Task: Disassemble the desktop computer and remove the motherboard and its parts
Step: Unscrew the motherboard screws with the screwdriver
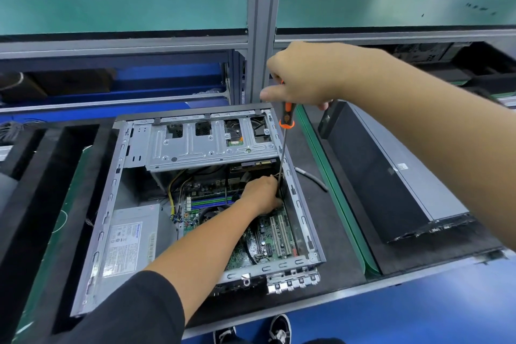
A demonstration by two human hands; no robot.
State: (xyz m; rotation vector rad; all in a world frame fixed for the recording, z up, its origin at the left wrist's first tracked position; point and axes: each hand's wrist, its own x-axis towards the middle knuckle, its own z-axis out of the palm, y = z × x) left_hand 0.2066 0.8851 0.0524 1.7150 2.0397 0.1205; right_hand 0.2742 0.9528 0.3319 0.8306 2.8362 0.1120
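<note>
From the head view, we judge a board screw is being undone: our right hand [303, 78] grips the screwdriver [284, 131], our left hand [262, 194] pinches its tip inside the case [111, 204], over the motherboard [268, 234]. Next, keep the tip seated and turn.

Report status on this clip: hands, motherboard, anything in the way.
Right hand grips screwdriver, shaft down inside case. Left hand steadies shaft near tip. Motherboard in place. Cables beside it.
</note>
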